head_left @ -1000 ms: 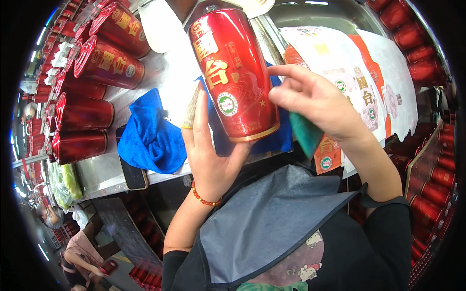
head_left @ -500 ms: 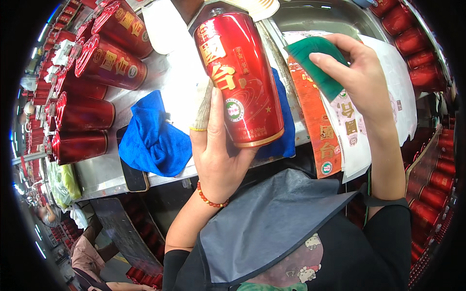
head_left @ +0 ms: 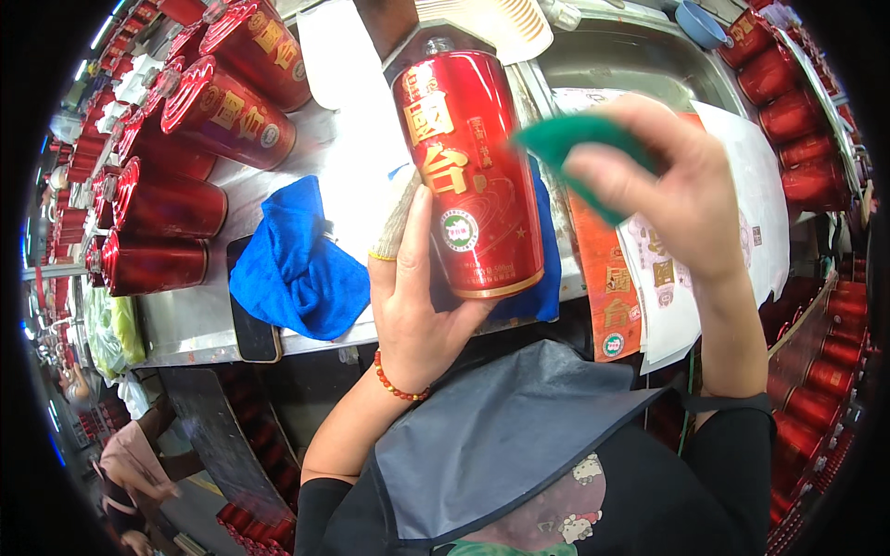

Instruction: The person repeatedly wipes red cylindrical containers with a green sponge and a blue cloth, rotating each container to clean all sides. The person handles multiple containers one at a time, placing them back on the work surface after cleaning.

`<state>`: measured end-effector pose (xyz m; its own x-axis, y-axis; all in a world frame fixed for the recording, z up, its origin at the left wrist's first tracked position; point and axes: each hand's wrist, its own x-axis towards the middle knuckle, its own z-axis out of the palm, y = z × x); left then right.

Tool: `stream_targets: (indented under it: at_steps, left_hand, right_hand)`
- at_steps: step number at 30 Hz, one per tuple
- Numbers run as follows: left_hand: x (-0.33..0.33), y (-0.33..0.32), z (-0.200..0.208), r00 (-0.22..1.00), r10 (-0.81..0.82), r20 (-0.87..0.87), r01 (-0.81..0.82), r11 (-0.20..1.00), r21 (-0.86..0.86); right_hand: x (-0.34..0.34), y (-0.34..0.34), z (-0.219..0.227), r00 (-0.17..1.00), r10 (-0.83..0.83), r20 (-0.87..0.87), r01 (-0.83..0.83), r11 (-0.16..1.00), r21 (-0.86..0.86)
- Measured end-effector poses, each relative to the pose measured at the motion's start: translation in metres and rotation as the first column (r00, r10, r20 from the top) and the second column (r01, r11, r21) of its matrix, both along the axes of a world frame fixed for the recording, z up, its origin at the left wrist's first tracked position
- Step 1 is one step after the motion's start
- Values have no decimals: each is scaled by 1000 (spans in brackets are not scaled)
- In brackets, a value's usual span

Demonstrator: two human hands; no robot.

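Note:
My left hand (head_left: 413, 287) grips a glossy red bottle (head_left: 473, 176) with gold lettering and a round green-and-white emblem. The bottle tilts, its clear neck pointing away from me and its base towards me. A knitted finger cover (head_left: 397, 221) sits on a finger of that hand. My right hand (head_left: 667, 185), slightly blurred, pinches a bent green scraper-like sheet (head_left: 579, 148) whose tip comes close to the bottle's right side. Under the right hand lie printed red sheets (head_left: 607, 287) and white label sheets (head_left: 765, 213).
Several red bottles (head_left: 232, 111) stand at the left, and more red bottles (head_left: 816, 176) at the far right. A blue cloth (head_left: 301, 269) partly covers a phone (head_left: 255, 343) near the table's front edge. Behind the sheets is a metal sink (head_left: 630, 56), with a blue bowl (head_left: 700, 25) beyond.
The green sheet in my right hand has moved left, towards the bottle. My left hand and the bottle appear slightly lower and to the right in the picture.

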<state>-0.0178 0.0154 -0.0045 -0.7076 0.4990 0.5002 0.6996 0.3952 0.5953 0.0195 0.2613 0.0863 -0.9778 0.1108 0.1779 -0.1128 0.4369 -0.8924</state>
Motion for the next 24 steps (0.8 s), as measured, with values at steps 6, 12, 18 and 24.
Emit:
stream_targets:
  at_steps: [6, 12, 18, 24]
  left_hand:
    - [-6, 3, -4, 995, -33, 90, 27, 997, 70]
    - [-11, 5, -1, 997, -32, 72, 26, 997, 73]
    - [-10, 6, -6, 994, -49, 100, 39, 994, 100]
    - [-13, 1, 2, 998, -26, -50, 24, 998, -50]
  right_hand:
    - [-32, 7, 4, 983, 105, -148, -79, 982, 170]
    - [-47, 18, 11, 912, 118, -392, 90, 875, 475]
    - [36, -26, -24, 837, 413, -359, -88, 749, 656]
    - [38, -20, 2, 899, 280, -336, 11, 754, 657]
